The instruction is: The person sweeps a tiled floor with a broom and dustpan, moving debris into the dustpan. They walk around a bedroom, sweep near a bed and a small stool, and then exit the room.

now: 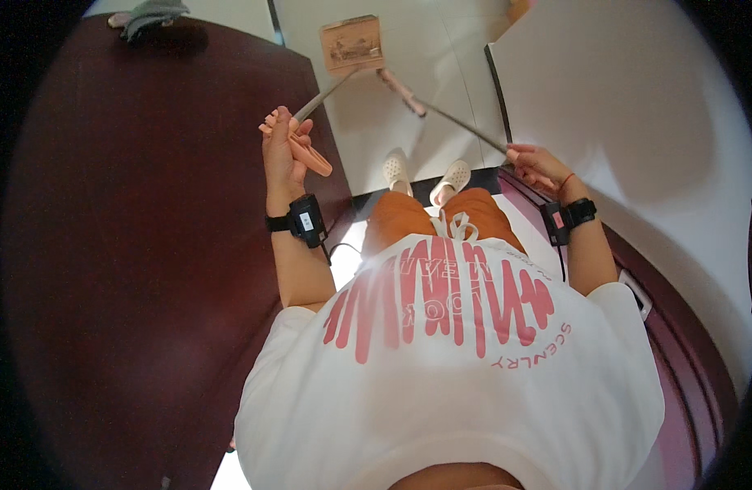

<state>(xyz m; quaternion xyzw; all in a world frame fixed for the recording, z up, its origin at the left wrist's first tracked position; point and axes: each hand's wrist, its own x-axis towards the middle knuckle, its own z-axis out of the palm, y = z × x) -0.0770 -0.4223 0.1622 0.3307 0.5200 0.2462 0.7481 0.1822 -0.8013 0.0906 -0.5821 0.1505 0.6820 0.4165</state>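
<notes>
**A pole in each hand, slanting inward**

My left hand [287, 145] is curled round the peach grip [313, 158] of a long-handled dustpan [350, 41], its pole sloping away, presumably so the pan can stay low without my bending. My right hand [539, 167] grasps the grey broom pole [466, 128] out wide, which seems to let it angle inward. Beyond my pale clogs [396, 170], the broom head [402, 92] points at the pan's near edge, over light tiles [429, 45]; whether they touch, I can't tell.

Dim, uneven light | glare on floor [350, 260] | soft shadows | black fisheye rim
</notes>
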